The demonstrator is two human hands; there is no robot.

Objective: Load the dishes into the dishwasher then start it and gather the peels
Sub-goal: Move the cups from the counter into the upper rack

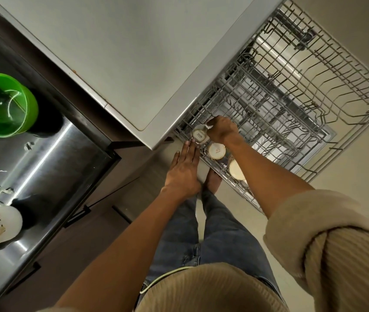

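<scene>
I look straight down at the pulled-out upper dishwasher rack (pixel 291 113). My right hand (pixel 221 131) grips an upside-down white cup (pixel 199 135) by its side at the rack's near left corner. My left hand (pixel 184 170) is flat with straight fingers, its fingertips touching the rack edge just below that cup. Two more upturned cream cups (pixel 216 151) (pixel 236 170) stand in the rack beside it. White peel scraps (pixel 1 192) lie scattered on the steel counter at the left.
A grey countertop (pixel 122 52) overhangs the rack's left end. On the steel counter (pixel 50 158) stand a green plastic cup (pixel 3 104) and a white printed mug (pixel 1 228). The lower rack (pixel 347 70) extends to the right. My feet stand on the beige floor below.
</scene>
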